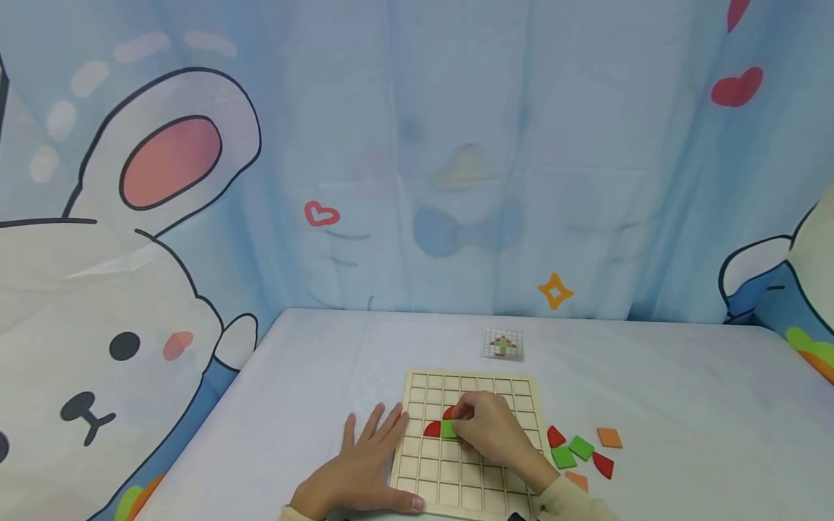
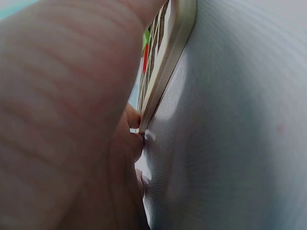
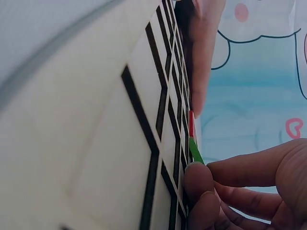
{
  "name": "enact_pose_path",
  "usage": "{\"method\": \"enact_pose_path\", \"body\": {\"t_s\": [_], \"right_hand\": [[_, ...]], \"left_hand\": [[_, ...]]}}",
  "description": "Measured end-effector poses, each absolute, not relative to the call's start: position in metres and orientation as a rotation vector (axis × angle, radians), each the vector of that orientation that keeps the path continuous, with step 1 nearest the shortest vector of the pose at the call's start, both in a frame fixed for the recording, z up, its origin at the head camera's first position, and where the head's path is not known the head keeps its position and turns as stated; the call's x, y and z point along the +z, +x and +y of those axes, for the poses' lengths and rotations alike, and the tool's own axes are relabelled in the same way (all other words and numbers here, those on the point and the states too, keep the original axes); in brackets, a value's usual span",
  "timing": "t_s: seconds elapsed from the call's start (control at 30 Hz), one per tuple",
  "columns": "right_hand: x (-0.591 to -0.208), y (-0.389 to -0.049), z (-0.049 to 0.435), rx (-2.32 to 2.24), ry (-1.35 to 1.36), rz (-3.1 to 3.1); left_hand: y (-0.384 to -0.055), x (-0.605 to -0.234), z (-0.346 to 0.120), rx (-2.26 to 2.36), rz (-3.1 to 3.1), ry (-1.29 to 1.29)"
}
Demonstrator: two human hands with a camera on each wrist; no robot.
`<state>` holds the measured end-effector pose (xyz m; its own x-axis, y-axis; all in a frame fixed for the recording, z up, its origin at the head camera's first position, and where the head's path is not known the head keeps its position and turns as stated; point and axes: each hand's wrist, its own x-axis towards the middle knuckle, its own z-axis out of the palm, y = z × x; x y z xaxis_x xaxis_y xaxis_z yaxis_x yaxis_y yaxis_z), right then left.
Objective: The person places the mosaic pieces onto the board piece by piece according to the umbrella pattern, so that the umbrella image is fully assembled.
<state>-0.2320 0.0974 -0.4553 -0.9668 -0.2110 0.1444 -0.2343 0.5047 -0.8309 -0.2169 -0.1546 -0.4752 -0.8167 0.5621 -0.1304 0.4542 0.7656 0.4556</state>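
A wooden grid board (image 1: pixel 428 469) lies on the table. My left hand (image 1: pixel 361 467) rests against its left side with fingers spread, the thumb at the near left corner. Over the board's upper middle, my right hand (image 1: pixel 491 430) pinches a green square tile (image 1: pixel 448 429) between thumb and fingertips. In the right wrist view this green tile (image 3: pixel 195 151) looks tilted, one end at the board. A red quarter-circle tile (image 1: pixel 432 429) sits in the grid just left of it. Another red tile (image 1: pixel 449 412) lies just above, partly hidden by my right fingers.
Right of the board lie loose tiles: green squares (image 1: pixel 581 448), red quarter circles (image 1: pixel 603 465) and orange pieces (image 1: pixel 609 438). A small pattern card (image 1: pixel 502 343) lies beyond the board's far edge. A printed curtain (image 1: pixel 456 253) hangs behind the white table (image 1: pixel 684 420).
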Motion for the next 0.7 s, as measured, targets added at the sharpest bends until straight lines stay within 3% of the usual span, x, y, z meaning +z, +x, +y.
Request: {"method": "enact_pose_path", "body": {"t_s": [0.43, 0.7], "right_hand": [[-0.453, -0.232, 0.103, 1.458, 0.457, -2.751], [-0.446, -0.236, 0.116, 1.463, 0.692, -2.783]], "left_hand": [[-0.216, -0.473, -0.153, 0.602, 2.702, 0.814], [-0.216, -0.475, -0.154, 0.589, 2.711, 0.799]]}}
